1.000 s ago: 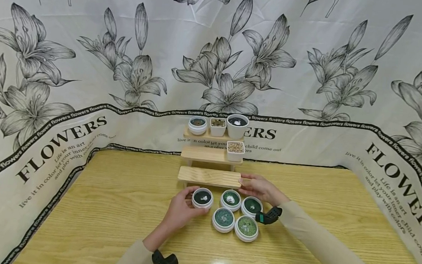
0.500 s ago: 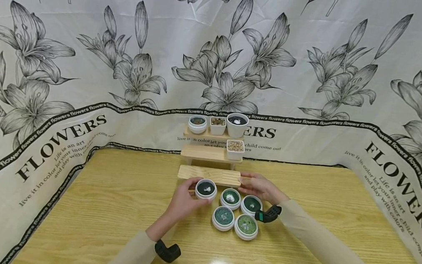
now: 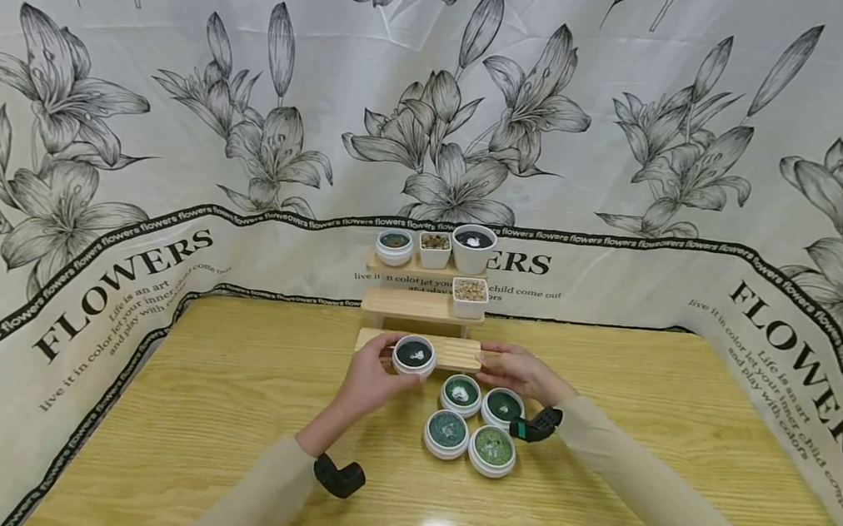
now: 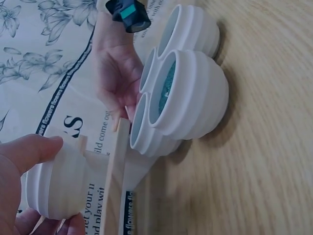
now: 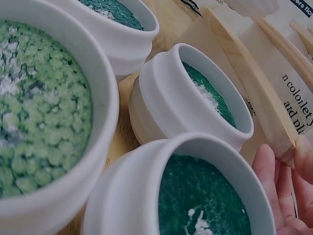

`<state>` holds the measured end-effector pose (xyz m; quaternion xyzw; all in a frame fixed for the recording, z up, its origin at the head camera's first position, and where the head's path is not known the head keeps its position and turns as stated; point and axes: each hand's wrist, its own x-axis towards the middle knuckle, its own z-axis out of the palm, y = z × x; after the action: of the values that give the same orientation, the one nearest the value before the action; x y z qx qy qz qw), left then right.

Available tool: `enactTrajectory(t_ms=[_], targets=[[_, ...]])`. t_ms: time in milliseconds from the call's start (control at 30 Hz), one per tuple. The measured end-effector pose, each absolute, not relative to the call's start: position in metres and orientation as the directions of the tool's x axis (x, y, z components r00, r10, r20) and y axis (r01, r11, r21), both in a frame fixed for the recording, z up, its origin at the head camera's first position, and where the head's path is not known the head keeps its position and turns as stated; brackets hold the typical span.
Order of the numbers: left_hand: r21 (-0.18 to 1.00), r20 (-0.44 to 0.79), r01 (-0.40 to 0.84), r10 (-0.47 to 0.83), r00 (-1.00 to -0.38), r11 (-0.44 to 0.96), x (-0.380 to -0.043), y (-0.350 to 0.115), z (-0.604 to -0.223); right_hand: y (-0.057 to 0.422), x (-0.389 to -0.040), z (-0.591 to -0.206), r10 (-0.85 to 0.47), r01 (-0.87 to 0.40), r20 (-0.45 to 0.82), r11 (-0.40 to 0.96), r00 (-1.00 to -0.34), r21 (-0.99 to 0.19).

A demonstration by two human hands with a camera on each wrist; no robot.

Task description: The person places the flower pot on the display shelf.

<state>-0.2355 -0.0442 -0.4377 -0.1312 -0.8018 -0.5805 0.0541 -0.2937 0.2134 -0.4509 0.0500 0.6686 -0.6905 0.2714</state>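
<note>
A round white pot with a dark filling (image 3: pixel 414 353) is gripped in my left hand (image 3: pixel 366 383), thumb on one side and fingers on the other. In the head view it overlaps the lowest step (image 3: pixel 458 355) of a pale wooden three-step stand. From the left wrist, the held white pot (image 4: pixel 66 183) shows close above the plank (image 4: pixel 115 181), with a gap between them. My right hand (image 3: pixel 521 372) pinches the right end of that step. Thumb and fingers of the right hand (image 5: pixel 279 188) meet at the plank's corner in the right wrist view.
Several round white pots with green fillings cluster before the stand, among them a light green one (image 3: pixel 493 449). A square pot (image 3: pixel 469 298) stands on the middle step's right end. The top step bears a round pot (image 3: pixel 395 248), a square one (image 3: pixel 435 251) and a taller one (image 3: pixel 474 249).
My left hand has raised the dark-filled pot off the table and carried it forward and slightly right, over the lowest step. The right hand has kept its place on the step's end.
</note>
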Motion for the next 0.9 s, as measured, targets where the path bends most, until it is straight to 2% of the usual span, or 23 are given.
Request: enactTrajectory(t_ms=[700, 900], targets=[[0.908, 0.265, 0.295, 0.135, -0.955, 0.298, -0.264, -0.033, -0.418, 0.212, -0.293, -0.447, -0.290, 0.448, -0.440, 0.043, -0.850, -0.893], [0.921, 0.261, 0.292, 0.151, -0.954, 0.258, -0.272, -0.031, -0.413, 0.212, -0.292, -0.448, -0.286, 0.449, -0.439, 0.033, -0.852, -0.893]])
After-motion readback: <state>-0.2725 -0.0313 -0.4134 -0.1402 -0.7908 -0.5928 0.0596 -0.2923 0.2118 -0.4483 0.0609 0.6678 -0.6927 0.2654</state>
